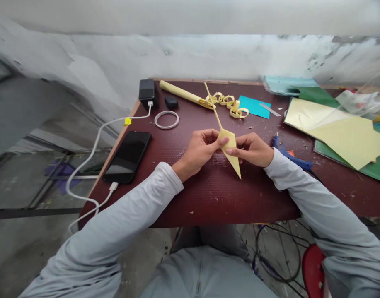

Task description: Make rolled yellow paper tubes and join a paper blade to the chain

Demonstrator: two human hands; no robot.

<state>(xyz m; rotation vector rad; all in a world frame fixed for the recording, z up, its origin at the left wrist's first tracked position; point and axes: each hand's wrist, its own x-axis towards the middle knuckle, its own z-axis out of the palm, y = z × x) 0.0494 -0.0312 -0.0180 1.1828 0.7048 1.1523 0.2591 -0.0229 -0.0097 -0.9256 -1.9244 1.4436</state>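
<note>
A pointed yellow paper piece (232, 142) is held between both hands over the table, its sharp tip toward the front edge. A thin yellow stick (213, 107) reaches from its top toward the back. My left hand (199, 151) pinches the paper's left side, thumb on top. My right hand (253, 150) pinches its right side, thumb lying across the face. The fingers under the paper are partly hidden. Behind the hands lie a rolled yellow paper tube (185, 94) and a curly yellow paper chain (231, 103).
On the dark red table (190, 203), a phone (127, 157), black charger (147, 93) and white ring (166, 119) are at left. A blue glue gun (292, 156), blade (269, 109), blue paper (253, 106) and yellow sheets (339, 128) are at right.
</note>
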